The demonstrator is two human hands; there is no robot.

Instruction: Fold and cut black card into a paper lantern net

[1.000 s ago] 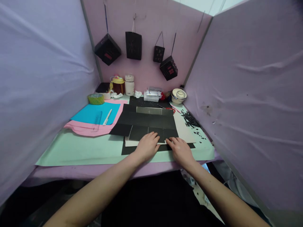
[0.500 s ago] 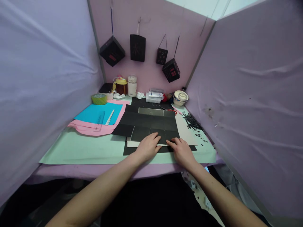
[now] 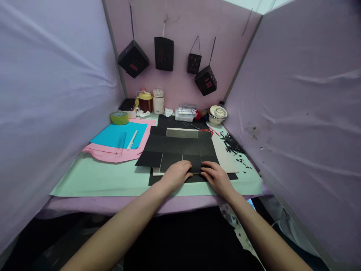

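Observation:
A large sheet of black paper (image 3: pixel 180 145), scored and slit into panels with pale lines, lies in the middle of the table. At its near edge, my left hand (image 3: pixel 177 173) has fingers curled on top and the thumb at the edge, holding a panel. A short gap to the right, my right hand (image 3: pixel 216 176) holds the same edge between bent fingers and thumb. Beneath the sheet are a white board (image 3: pixel 228 162) and another black sheet (image 3: pixel 233 176). Red-handled scissors (image 3: pixel 208 131) lie just beyond the sheet, partly hidden.
Blue paper (image 3: pixel 107 134) with a ruler (image 3: pixel 120 145) and white pen (image 3: pixel 132 139) rests on pink sheets (image 3: pixel 104 153) at left. Green tape (image 3: pixel 119 118), a bottle (image 3: pixel 158 102) and bowls (image 3: pixel 217 114) line the back. Black scraps (image 3: pixel 232 143) lie at right. Black boxes (image 3: pixel 164 54) hang behind.
My right fingers have curled in closer at the paper's near edge, and my left fingers have bent more. The view has shifted slightly. The sheet stays in place on the table.

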